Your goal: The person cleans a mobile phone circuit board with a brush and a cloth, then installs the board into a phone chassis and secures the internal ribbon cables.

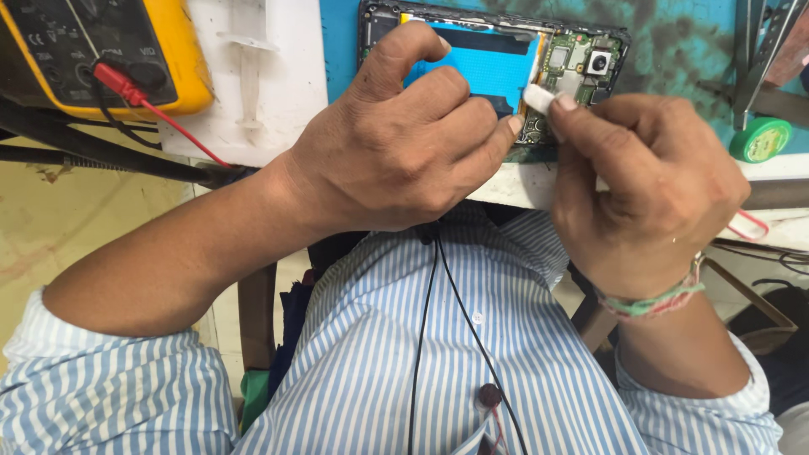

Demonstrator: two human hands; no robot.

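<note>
Hands (522,143) crowd opened phone (493,67) (multimeter (101,50) left, tape roll (760,139) right).

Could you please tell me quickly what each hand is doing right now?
Left hand: fingers curled, pressing down on the opened phone.
Right hand: closed, pinching a small white tool against the phone.

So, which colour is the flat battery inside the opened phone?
The battery is bright blue with a black strip, seen in the head view, partly under the left hand.

Beyond the fingertips (516,124) the opened phone (506,67) fills the blue mat (683,50). Right of them, tweezers (758,59) and a green tape roll (761,139) crowd the way; left, a yellow multimeter (101,50) and its red lead (160,114) block passage.
</note>
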